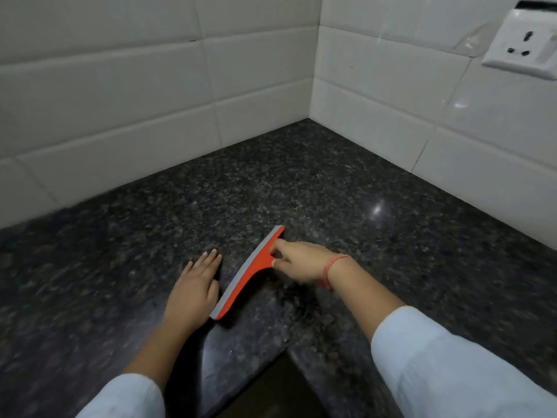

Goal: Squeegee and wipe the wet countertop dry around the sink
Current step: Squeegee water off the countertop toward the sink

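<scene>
An orange squeegee with a grey rubber blade lies slanted on the dark speckled granite countertop, its blade edge down on the stone. My right hand grips its short handle from the right, index finger pressed on the head. My left hand rests flat on the counter just left of the blade, fingers together and pointing away from me. No sink shows in this view.
White tiled walls meet in a corner behind the counter. A white wall socket sits high on the right wall. The counter's inner corner edge drops to a dark gap between my forearms.
</scene>
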